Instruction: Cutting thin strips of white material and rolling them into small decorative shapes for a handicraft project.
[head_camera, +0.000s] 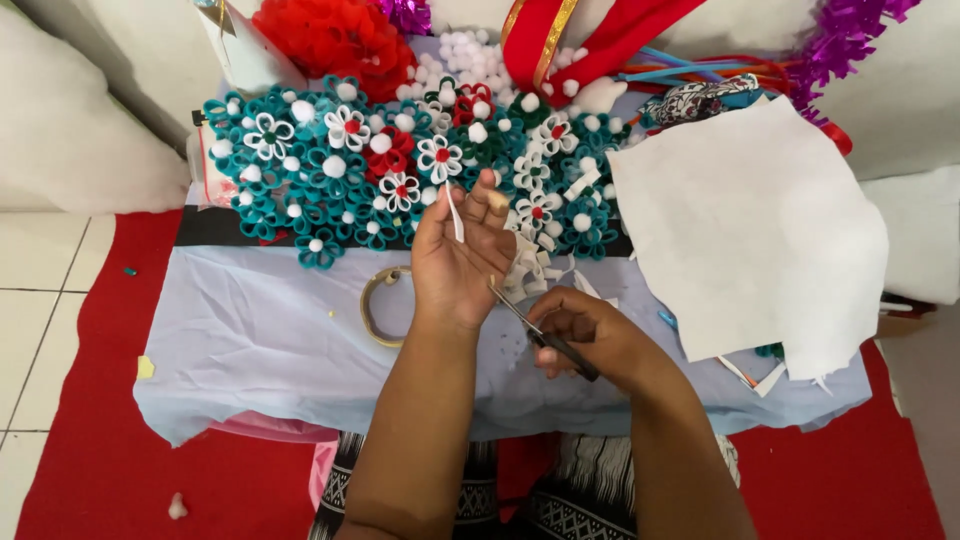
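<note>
1. The left hand (455, 265) is raised palm up, its fingers (487, 190) pinching a thin white strip (455, 212) that hangs down across the palm.
2. The right hand (585, 330) has its fingers closed round the handles of small scissors (535, 328), whose tip touches the heel of the left hand.
3. Just past the left hand lies a pile of curled white strips (525, 270), touching the front edge of the flowers.
4. No box or bowl shows; the loose pieces lie straight on a pale blue cloth (260, 340) spread over the counter.
5. A wide mat of teal flowers (320, 185) with white pompoms and some red and white blooms covers the far side of the cloth.
6. A roll of tape (375, 305) lies just left of the left wrist.
7. A large white sheet (750, 225) lies to the right, overhanging the cloth's edge, with paper scraps (760, 375) under its near corner.
8. Behind the flowers sit a red ruffled ball (335, 35), red ribbon (560, 40) and purple tinsel (840, 40).
9. A red carpet (90, 470) covers the floor below, with white tiles (30, 310) at the left.
</note>
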